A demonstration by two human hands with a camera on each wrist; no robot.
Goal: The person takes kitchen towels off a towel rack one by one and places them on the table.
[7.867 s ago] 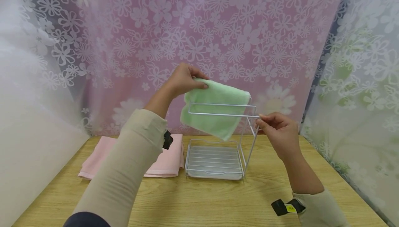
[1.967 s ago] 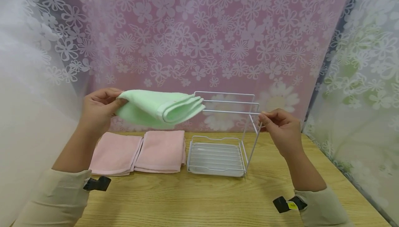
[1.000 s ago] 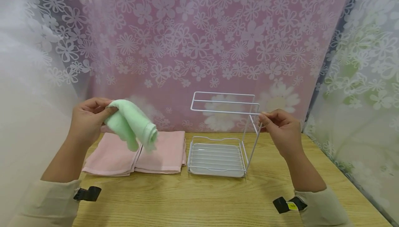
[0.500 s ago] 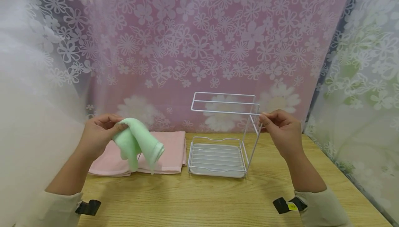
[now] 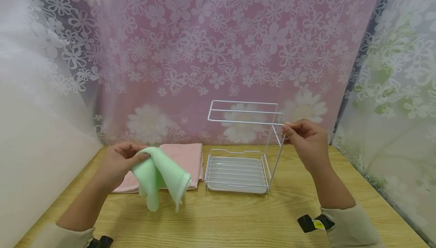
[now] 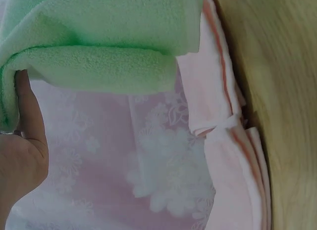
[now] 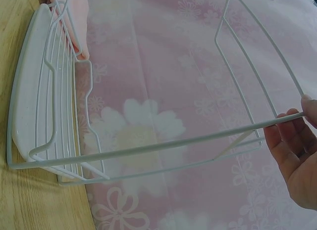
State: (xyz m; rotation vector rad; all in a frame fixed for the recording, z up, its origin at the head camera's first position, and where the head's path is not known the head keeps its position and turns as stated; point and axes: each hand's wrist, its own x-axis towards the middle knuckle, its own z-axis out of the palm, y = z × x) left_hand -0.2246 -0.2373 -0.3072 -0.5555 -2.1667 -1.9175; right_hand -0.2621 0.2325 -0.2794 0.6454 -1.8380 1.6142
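Between thumb and fingers, my left hand [image 5: 119, 164] pinches a pale green towel [image 5: 167, 172] at its upper end. The towel hangs folded in two drooping parts above the table, in front of the pink towels; in the left wrist view the green towel [image 6: 109, 47] shows its fluffy pile. My right hand [image 5: 306, 142] pinches the upper right corner of a white wire rack [image 5: 245, 122]. The rack stands upright on the table, with several rods over a white tray [image 5: 238, 189] at its base. Right wrist view: thumb and fingertips of the right hand [image 7: 297, 151] grip the rack's bar [image 7: 198, 138].
Two folded pink towels [image 5: 184, 161] lie side by side left of the rack, the left one partly hidden by the left hand and green towel. The wooden table [image 5: 231, 221] runs back to a flowered pink curtain [image 5: 218, 51].
The green towel has come off the rack's top bars, moved left, then down and slightly right to low in front of the pink towels. The right hand keeps holding the rack's corner.
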